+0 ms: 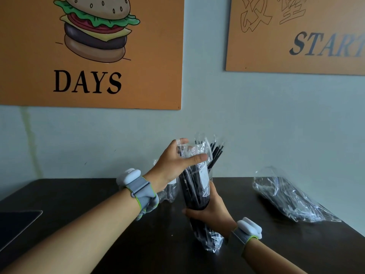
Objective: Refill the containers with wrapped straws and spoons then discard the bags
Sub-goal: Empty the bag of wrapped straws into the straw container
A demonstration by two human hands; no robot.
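Note:
A clear plastic bag of black wrapped straws (195,186) is held upright above the dark table (98,224). My right hand (209,212) grips its lower part from the right. My left hand (175,163) clasps the upper part, where straw tips stick out of the bag's open top. Behind the bag stand clear containers (169,192), mostly hidden by my left wrist and the bag. A second clear bag with black contents (286,196) lies on the table at the right.
A dark flat tablet-like object (15,224) lies at the table's left edge. The wall stands right behind the table, with two orange posters (138,76) hung above. Both wrists wear grey bands with white modules.

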